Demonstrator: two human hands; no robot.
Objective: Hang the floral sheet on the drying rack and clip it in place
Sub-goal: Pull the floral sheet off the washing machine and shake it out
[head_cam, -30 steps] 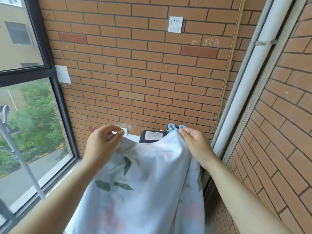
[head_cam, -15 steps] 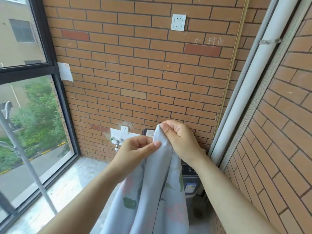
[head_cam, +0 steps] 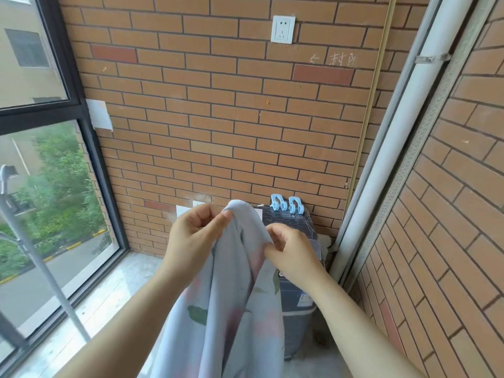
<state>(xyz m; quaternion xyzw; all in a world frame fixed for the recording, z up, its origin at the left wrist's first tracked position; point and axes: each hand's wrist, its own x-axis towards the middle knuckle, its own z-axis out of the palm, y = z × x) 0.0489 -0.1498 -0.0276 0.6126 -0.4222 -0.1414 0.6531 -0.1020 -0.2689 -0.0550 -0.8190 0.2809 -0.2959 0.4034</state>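
Observation:
The floral sheet (head_cam: pixel 231 304), pale blue with green leaves and pink blooms, hangs bunched in front of me. My left hand (head_cam: pixel 192 236) pinches its top fold between thumb and fingers. My right hand (head_cam: pixel 290 249) grips the cloth a little lower on the right side. Two light blue clips (head_cam: pixel 286 205) sit on top of the grey washing machine (head_cam: pixel 297 296) behind the sheet. A grey metal pole (head_cam: pixel 41 266), probably part of the drying rack, slants up at the left by the window.
A brick wall with a white socket (head_cam: pixel 283 29) faces me. A large dark-framed window (head_cam: pixel 68 148) fills the left. A white drainpipe (head_cam: pixel 381 159) runs down the right corner beside another brick wall. The floor is pale tile.
The sheet went from spread wide between my hands to gathered into one bunch. My right hand has slid down from the top fold to the side, uncovering the clips.

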